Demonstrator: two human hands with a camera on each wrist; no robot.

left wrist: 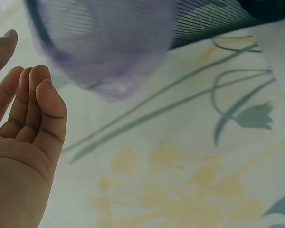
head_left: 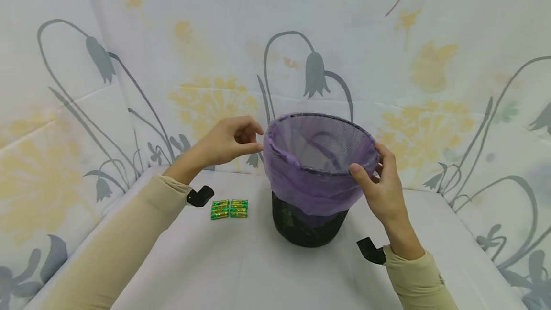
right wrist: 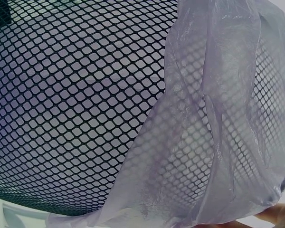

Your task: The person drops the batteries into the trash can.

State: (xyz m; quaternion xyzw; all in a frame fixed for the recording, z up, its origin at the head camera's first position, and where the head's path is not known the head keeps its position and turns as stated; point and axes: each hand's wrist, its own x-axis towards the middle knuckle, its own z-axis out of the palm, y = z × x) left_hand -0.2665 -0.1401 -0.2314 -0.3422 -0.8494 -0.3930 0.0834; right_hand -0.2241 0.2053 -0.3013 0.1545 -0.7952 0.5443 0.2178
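Observation:
A black mesh wastebasket [head_left: 311, 233] stands on the white surface, tilted slightly in the head view. A thin purple trash bag [head_left: 310, 193] lines it and is folded down over the rim, covering the upper outside wall. My right hand [head_left: 380, 190] grips the lined rim at the right, thumb on the near side and fingers farther round. At the left of the rim is my left hand [head_left: 224, 140], its fingers loosely bent and holding nothing. In the left wrist view, a gap shows between those fingers [left wrist: 52, 102] and the bag's hanging edge [left wrist: 118, 90].
Several green and gold batteries [head_left: 229, 209] lie in two groups on the white cloth [head_left: 241, 262], left of the wastebasket. A fabric backdrop [head_left: 215, 37] printed with flowers rises behind and at both sides. A black wrist mount [head_left: 200, 196] sticks out from the left sleeve.

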